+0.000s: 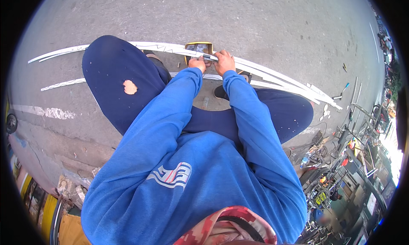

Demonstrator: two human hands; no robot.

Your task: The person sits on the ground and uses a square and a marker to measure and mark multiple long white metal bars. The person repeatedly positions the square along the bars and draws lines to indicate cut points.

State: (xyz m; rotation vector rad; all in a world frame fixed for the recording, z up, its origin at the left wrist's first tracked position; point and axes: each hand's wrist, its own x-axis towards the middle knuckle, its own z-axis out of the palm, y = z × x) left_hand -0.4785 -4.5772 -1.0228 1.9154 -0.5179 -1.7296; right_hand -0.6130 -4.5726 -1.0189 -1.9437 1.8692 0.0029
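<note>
Long white strips (164,47) with dark wavy marks stretch across in front of me, over a small yellow-framed stand (199,43). My left hand (197,64) is closed at the near edge of one strip, its fingers partly hidden. Close beside it, my right hand (224,63) grips the same strip, fingers bent over it. Between the two hands a short black piece (207,56) lies against the strip; its kind is unclear. Another white strip (64,84) runs nearer, on the ground and behind my legs.
Grey pavement (255,19) spreads ahead. Small white offcuts (326,111) lie to the right, near a blue-handled tool (346,85) and thin metal bars (357,91). Cluttered metal frames and gear (336,177) fill the right side. A yellow structure (49,215) stands at lower left.
</note>
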